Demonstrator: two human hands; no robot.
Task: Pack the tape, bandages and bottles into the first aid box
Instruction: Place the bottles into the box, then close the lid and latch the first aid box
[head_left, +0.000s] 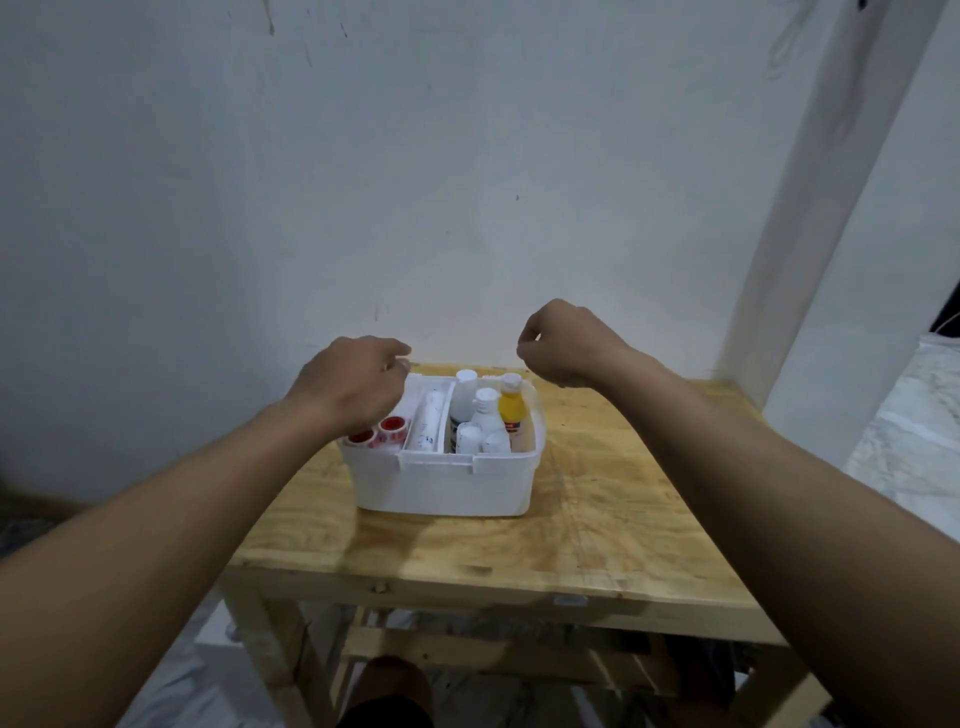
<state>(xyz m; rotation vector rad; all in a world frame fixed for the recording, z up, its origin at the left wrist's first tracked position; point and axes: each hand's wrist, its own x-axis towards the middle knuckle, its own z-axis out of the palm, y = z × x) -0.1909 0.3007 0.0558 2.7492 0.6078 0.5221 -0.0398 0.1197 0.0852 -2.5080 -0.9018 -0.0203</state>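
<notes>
A white first aid box (441, 483) stands open on a wooden table (623, 519). Its left compartment holds two red-and-white tape rolls (390, 425). A white bandage roll (426, 421) lies in the middle slot. Several white bottles (464, 395) and a yellow bottle (512, 408) stand upright in the right compartment. My left hand (348, 384) hovers over the box's rear left corner with its fingers curled, and I see nothing in it. Above the rear right corner, my right hand (563, 343) is raised, fingers curled in with the thumb near the fingertips, holding nothing visible.
A white wall rises directly behind the table. At the right stand a white pillar (831, 208) and a pale bed or cloth surface (914, 426). The table's lower wooden rails (467, 649) show below its front edge.
</notes>
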